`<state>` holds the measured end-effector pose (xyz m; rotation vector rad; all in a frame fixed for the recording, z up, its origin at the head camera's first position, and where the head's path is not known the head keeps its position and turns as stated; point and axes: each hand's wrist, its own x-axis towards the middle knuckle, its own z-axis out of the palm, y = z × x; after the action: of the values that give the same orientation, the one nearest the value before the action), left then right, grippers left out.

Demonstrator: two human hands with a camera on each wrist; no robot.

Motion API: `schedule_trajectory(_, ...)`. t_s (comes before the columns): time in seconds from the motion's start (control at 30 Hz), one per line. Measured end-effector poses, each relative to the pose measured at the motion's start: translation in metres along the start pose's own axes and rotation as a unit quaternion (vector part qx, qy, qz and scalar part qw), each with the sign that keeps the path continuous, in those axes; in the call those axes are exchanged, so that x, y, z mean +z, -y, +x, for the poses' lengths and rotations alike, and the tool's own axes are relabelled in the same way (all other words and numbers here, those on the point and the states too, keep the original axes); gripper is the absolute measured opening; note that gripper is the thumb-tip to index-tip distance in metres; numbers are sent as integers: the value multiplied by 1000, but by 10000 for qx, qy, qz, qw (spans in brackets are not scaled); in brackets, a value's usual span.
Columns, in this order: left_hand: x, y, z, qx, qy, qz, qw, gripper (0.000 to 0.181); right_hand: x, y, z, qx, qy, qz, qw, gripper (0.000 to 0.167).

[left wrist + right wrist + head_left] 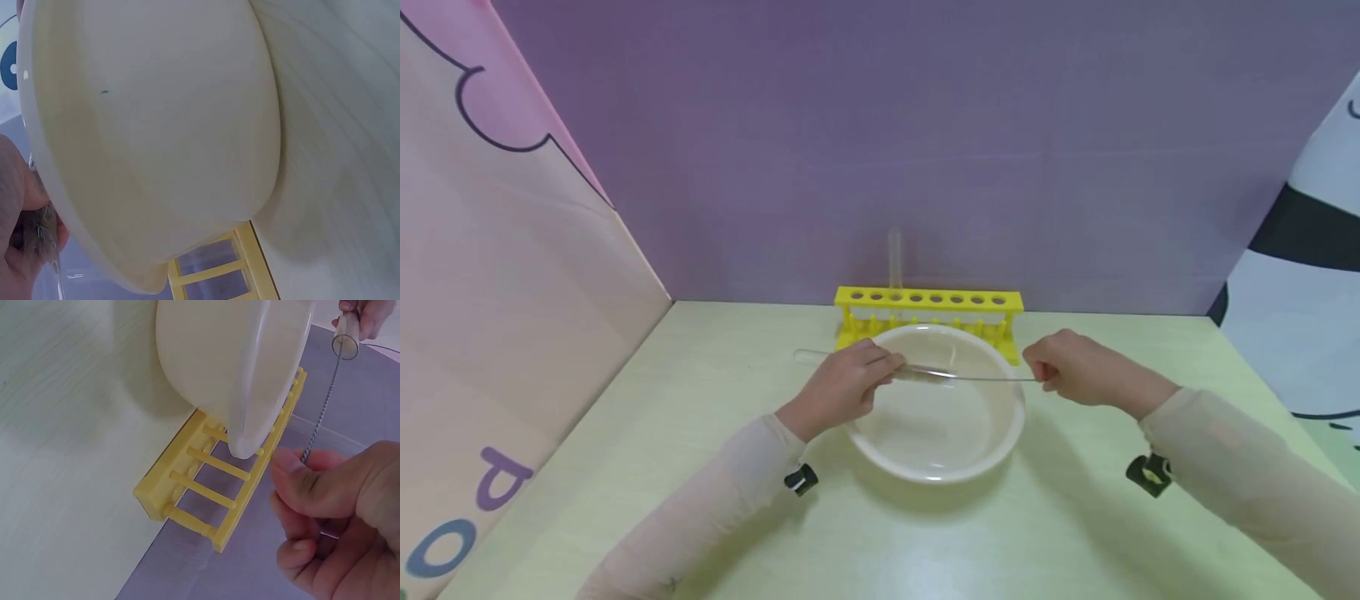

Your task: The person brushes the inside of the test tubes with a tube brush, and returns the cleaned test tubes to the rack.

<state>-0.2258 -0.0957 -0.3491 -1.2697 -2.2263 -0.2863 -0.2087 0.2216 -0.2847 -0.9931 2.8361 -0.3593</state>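
Note:
My left hand [853,379] grips a clear glass test tube [811,356] over a white basin [934,477]. The tube lies nearly level, its rounded end poking out to the left of the hand. Inside it, bristles of a test tube brush [41,232] show in the left wrist view. From the tube's mouth [345,347] the brush's twisted wire handle [323,412] runs to my right hand [1075,367]. Thumb and fingers of that hand pinch the wire, just right of the basin's rim. The wire's far end is hidden in the hand.
Behind the basin stands a yellow test tube rack [928,297], partly covered by it. Another clear test tube [895,258] stands upright in the rack. A purple wall panel [955,150] rises at the back edge of the pale table [737,533], with printed panels on both sides.

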Motion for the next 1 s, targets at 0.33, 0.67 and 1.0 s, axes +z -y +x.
schedule_trajectory(0.33, 2, 3, -8, 194, -354, 133, 9991, 35, -7, -10, 4, -257, 620, 347, 9971, 32)
schedule_trajectory(0.67, 4, 4, -11, 239, -684, 390, 9966, 39, -15, -19, 6, -201, 1200, 900, 9885, 33)
schedule_trajectory(1.0, 2, 5, -12, 319, -823, 290, 9957, 38, -18, -23, 5, 97, 1662, 1332, 9770, 30)
